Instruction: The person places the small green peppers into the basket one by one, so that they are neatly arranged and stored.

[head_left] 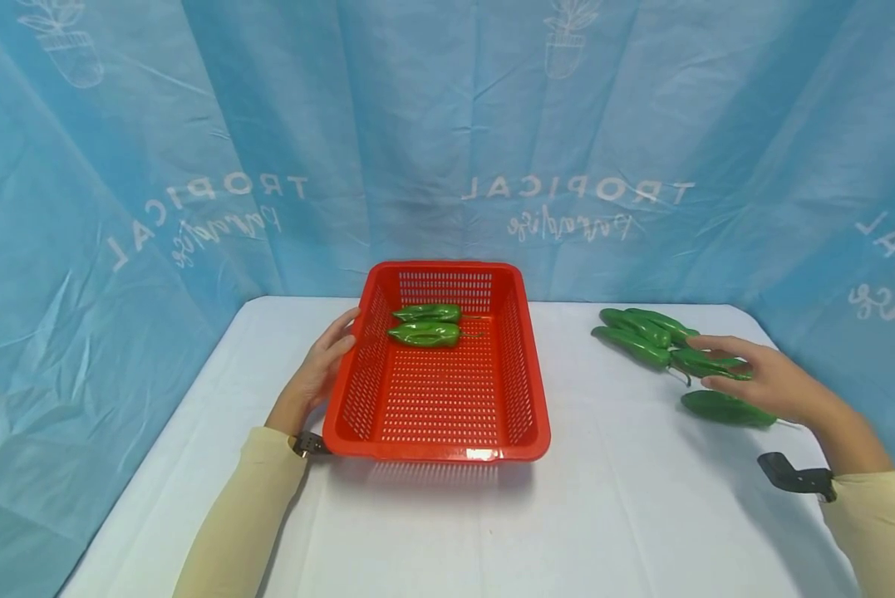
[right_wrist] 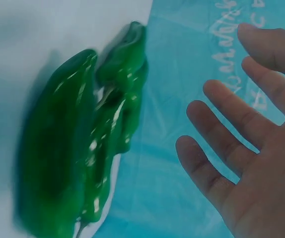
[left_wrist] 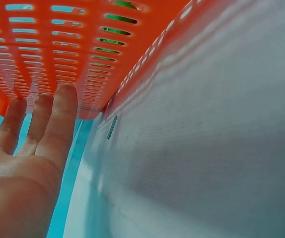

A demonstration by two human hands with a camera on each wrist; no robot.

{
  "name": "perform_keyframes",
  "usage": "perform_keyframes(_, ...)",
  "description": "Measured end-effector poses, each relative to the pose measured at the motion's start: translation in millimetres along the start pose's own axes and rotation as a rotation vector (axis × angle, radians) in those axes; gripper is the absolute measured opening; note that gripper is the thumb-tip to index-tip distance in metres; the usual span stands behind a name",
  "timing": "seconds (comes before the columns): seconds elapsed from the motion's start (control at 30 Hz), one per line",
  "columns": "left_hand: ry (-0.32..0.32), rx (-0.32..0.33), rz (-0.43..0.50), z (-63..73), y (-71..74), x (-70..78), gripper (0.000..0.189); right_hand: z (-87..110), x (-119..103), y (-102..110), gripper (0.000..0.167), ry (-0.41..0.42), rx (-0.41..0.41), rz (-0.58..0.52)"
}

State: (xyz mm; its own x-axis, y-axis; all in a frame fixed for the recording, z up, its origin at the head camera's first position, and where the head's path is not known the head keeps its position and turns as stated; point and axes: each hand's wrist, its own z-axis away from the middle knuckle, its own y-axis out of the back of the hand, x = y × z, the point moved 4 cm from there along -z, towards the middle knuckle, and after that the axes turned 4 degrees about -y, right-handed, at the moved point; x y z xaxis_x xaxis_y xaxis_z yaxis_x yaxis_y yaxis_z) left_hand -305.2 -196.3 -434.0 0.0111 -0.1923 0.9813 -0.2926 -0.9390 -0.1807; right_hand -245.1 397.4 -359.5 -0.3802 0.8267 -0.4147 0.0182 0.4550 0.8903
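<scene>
A red plastic basket [head_left: 447, 453] with slotted walls stands on the white table, and two green peppers [head_left: 425, 335] lie inside it toward the back. My left hand [head_left: 320, 365] is at the basket's left side; in the left wrist view its straight fingertips [left_wrist: 65, 94] rest right at the slotted wall. On the right, my right hand [head_left: 761, 378] hovers over a group of green peppers [head_left: 634, 345], fingers spread and nothing in its grasp. One separate pepper [head_left: 724, 409] lies just below that hand. The right wrist view shows the peppers [right_wrist: 55, 148] beside the extended fingers.
The white table [head_left: 604, 515] carries the basket in the middle and the peppers near its right edge. A blue printed curtain [head_left: 425, 149] rises along the back and both sides of the table.
</scene>
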Motion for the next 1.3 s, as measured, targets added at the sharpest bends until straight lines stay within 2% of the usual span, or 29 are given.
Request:
perform_keyframes(0.1, -0.001, -0.001, 0.009, -0.5, 0.0, -1.0, 0.055, 5.1, 9, -2, 0.052, -0.021, -0.007, 0.048)
perform_keyframes(0.3, -0.011, 0.0, 0.016, -1.2, 0.9, -2.2, 0.055, 12.1, 28, -8, 0.045, -0.111, -0.088, 0.066)
perform_keyframes(0.57, -0.018, -0.005, 0.018, -0.9, 0.2, -1.9, 0.056, 15.2, 50, -21, 0.042, -0.162, -0.172, 0.097)
perform_keyframes(0.87, -0.019, 0.004, 0.0, -0.6, 0.6, -2.0, 0.055, 17.4, 62, -26, 0.038, -0.191, -0.23, 0.1)
perform_keyframes(1.07, -0.01, 0.008, 0.003, 0.4, 0.3, -1.2, 0.055, 17.7, 62, -27, 0.041, -0.164, -0.217, 0.124)
perform_keyframes(1.2, -0.01, 0.01, -0.007, 0.4, 0.0, -0.4, 0.055, 17.1, 64, -29, 0.043, -0.175, -0.227, 0.076)
perform_keyframes(1.3, -0.009, 0.006, -0.01, 0.3, -0.5, 0.1, 0.056, 17.5, 63, -31, 0.04, -0.154, -0.213, 0.058)
